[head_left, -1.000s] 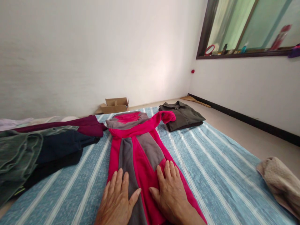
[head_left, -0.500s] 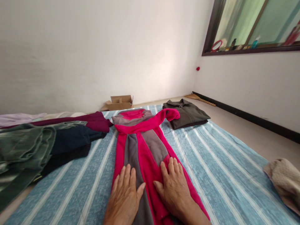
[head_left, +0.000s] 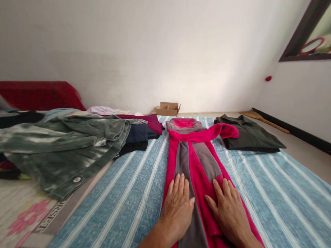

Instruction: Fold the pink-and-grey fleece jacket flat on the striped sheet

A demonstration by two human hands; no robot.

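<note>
Your left hand (head_left: 178, 206) and right hand (head_left: 229, 212) lie flat, fingers spread, pressed on the near end of the pink and grey fleece jacket (head_left: 198, 162), gripping nothing. The jacket lies lengthwise on the blue striped sheet (head_left: 271, 193), sides and one sleeve already folded inward; the lengthwise fold remains undone. A folded dark green jacket (head_left: 248, 136) sits right of it; unfolded clothes (head_left: 77, 144) lie left.

Matt fleece jacket (head_left: 196, 162), woven striped sheet (head_left: 134, 193)
</note>
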